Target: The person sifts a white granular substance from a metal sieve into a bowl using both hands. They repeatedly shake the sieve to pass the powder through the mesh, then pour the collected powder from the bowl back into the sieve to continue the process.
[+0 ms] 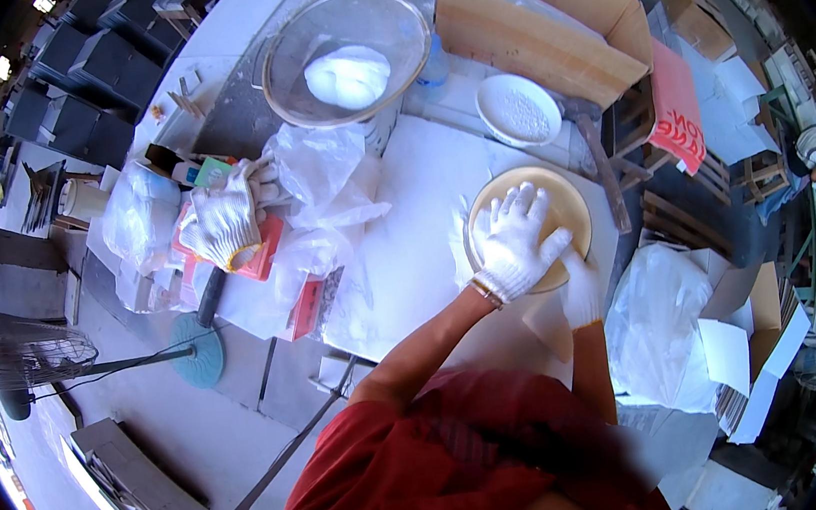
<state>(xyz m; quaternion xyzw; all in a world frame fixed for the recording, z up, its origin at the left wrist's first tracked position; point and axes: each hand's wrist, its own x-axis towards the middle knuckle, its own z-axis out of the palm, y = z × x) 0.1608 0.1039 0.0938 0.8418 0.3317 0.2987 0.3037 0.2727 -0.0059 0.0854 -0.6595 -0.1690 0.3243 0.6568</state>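
On the white tabletop sits a round, cream-coloured dish. My left hand, in a white knit glove, lies over it with fingers spread, palm down. My right hand, also gloved in white, is at the near right rim of the dish. Motion smears its fingers, so I cannot make out their grip. Beyond the dish stands a smaller white bowl holding white granular stuff. A large mesh sieve farther back left holds a white lump.
Left on the table are clear plastic bags and white knit gloves on a red box. An open cardboard box stands at the back. A pedestal fan is at far left. Right of me sits a large plastic bag.
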